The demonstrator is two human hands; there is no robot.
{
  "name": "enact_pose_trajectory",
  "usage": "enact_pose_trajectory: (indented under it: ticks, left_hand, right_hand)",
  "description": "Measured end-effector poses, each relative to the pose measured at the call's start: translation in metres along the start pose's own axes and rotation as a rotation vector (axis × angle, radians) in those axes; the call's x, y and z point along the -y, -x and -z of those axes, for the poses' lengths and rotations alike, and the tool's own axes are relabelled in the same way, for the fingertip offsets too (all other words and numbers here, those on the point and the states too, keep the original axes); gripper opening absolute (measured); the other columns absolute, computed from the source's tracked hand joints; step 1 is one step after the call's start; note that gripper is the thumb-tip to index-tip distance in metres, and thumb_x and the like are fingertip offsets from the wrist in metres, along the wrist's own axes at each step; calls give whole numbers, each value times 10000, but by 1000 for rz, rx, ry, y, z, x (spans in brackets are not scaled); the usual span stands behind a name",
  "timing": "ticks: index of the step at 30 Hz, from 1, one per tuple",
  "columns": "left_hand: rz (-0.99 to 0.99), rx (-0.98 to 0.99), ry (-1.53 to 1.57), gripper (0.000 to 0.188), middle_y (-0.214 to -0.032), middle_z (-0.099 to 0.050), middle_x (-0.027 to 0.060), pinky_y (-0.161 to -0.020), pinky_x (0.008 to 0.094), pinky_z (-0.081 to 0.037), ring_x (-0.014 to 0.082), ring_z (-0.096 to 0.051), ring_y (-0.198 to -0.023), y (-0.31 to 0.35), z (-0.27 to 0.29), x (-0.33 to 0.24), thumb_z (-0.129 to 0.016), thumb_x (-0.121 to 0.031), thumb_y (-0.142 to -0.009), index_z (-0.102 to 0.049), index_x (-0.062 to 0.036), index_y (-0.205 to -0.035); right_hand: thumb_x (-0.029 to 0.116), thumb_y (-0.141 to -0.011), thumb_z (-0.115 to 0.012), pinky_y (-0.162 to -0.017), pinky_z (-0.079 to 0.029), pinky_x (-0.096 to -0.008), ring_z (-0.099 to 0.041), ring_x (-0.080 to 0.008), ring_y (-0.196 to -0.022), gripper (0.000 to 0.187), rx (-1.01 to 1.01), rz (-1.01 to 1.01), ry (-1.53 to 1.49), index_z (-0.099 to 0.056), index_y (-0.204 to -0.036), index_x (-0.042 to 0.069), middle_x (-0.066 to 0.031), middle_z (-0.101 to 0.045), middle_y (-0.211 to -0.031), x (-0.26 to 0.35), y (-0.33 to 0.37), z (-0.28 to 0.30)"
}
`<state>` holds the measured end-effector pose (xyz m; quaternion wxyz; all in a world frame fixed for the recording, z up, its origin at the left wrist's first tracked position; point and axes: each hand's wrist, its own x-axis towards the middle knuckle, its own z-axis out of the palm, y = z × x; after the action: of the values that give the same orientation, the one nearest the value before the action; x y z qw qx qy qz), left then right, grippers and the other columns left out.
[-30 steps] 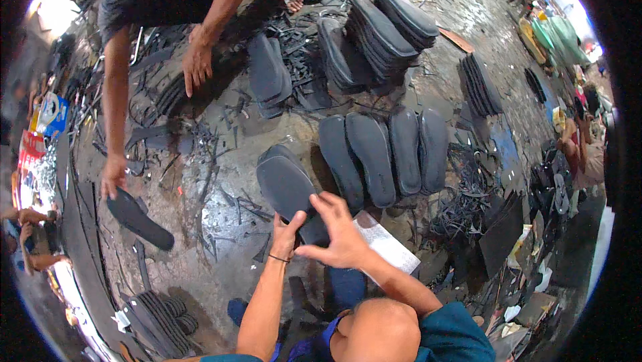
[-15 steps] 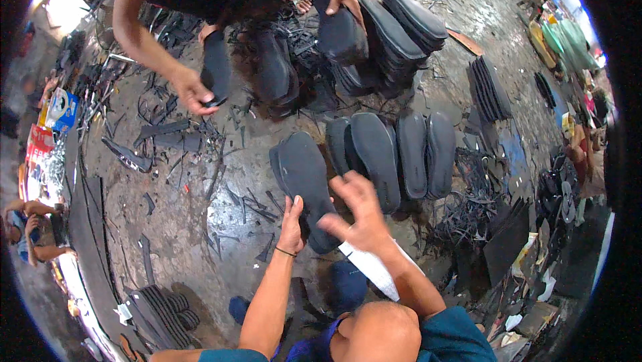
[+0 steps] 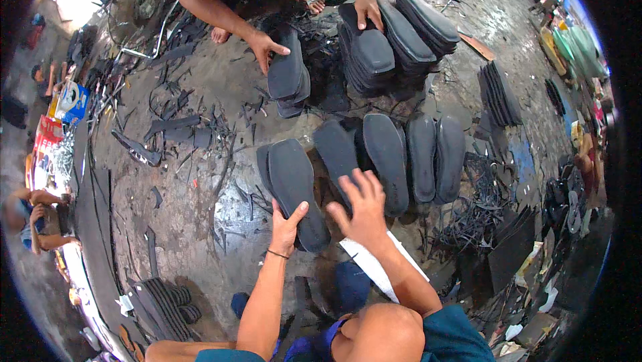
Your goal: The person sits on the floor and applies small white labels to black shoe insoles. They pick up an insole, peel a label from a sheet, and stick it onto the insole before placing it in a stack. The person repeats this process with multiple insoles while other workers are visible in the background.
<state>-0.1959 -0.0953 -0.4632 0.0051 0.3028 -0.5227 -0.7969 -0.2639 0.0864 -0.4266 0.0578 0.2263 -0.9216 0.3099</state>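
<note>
My left hand (image 3: 287,227) grips the near end of a pair of black shoe soles (image 3: 294,175), thumb on top, one sole lying partly over the other. My right hand (image 3: 363,205) is open with fingers spread, just right of that pair. It hovers over the near end of another black sole (image 3: 336,151), holding nothing; whether it touches that sole I cannot tell. Farther right lie more piled soles (image 3: 386,155) and a narrower pair (image 3: 422,158). Across from me, a co-worker's hand (image 3: 267,48) rests on a small stack of soles (image 3: 289,78); their other hand (image 3: 366,9) is on a taller stack (image 3: 371,54).
Rubber offcuts (image 3: 478,195) are heaped at the right, with thin scraps across the floor. A white sheet (image 3: 374,262) lies under my right forearm. Ridged black pieces (image 3: 157,308) sit at the lower left. A fan (image 3: 140,11) stands at the upper left.
My right hand has come away from the held pair, its fingers now spread. The co-worker's hand has moved from the left with a single sole onto the small stack. The whole view has shifted slightly.
</note>
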Motion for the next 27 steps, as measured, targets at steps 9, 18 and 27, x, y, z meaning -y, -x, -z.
enact_pose_trajectory:
  ticks: [9,18,27]
  left_hand:
    - [59,15,133,514,-1216,-611,99,-842,338,-539,175,-619,-1024,-13,3,-36,-488,-364,-1037,-387,-15,-1400]
    - [-88,-167,-70,647,-1130,-597,121,-933,373,-470,258,-577,-1017,-17,-75,1,-564,-442,-988,-452,79,-1355]
    - [-11,-290,-558,734,-1102,-638,262,-931,404,-489,353,-630,-1045,-51,-114,57,-851,-401,-720,-539,111,-1144]
  right_hand:
    - [199,-749,-728,-1053,-379,-487,-424,-457,-1269,695,155,-42,-33,-490,-1367,-14,-290,-364,-1467,-3,-3,3]
    - [185,-936,-631,-1029,-440,-388,-580,-336,-1210,483,-161,-397,-617,-509,-1336,-55,-246,-601,-1280,-26,-26,19]
    - [395,-971,-527,-1037,-398,-488,-499,-482,-1216,654,120,-690,-43,-452,-1327,-148,-359,-534,-1270,-102,-32,34]
